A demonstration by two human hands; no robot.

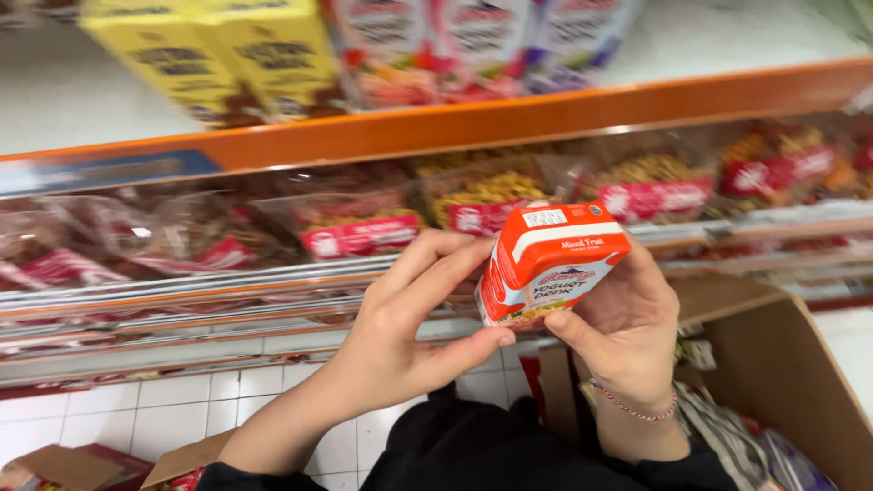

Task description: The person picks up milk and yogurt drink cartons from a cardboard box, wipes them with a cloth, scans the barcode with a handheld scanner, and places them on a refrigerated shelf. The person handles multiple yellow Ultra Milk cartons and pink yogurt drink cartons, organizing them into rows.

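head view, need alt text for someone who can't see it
Two bare hands, left and right, hold a small orange-and-white drink carton before orange-edged shop shelves of clear snack bags; a brown cardboard box stands at lower right.

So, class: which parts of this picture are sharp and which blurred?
Head view: the small orange-and-white carton and both hands, left and right, are sharp; the shelf packets and yellow boxes are motion-blurred; lighting is even.

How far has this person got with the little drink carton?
Done: the small orange-and-white drink carton is up off any shelf. In hand: the left hand and the right hand both grip it, tilted. Left: it stands nowhere yet; the brown cardboard box sits open below.
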